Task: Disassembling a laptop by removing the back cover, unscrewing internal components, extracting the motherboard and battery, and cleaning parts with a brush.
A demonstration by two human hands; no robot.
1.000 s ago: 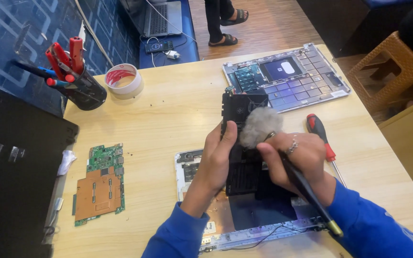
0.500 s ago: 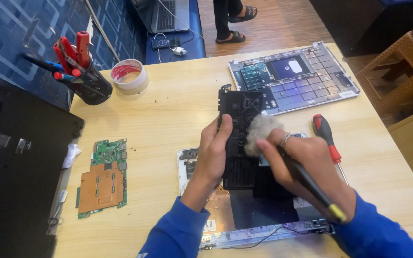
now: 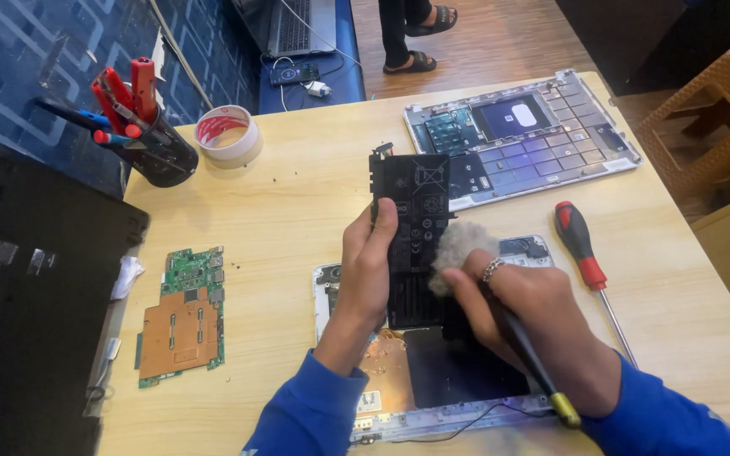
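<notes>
1. Holding the black battery pack upright-ish over the bench, my left hand is clamped on its left edge, thumb across the front face.
2. My right hand is closed around a brush: its fluffy grey bristle head presses against the pack's right side, and its dark handle runs back under my palm to a yellow tip near the lower edge of the view.
3. The pack is a flat, long black slab with a small connector tab at its top left corner and pale printed markings on its upper face; I cannot read them at this size.
4. It sits above an opened laptop shell, silver-rimmed, with a dark panel and coppery area inside.
5. A red-and-black screwdriver lies on the bench just right of my right hand.
6. A keyboard-side laptop casing lies farther back, a white oval sticker on its dark plate.
7. A green circuit board with an orange-brown cover lies to the left, well apart.
8. A tape roll with a red-printed inner ring stands beside a black tool cup.
</notes>
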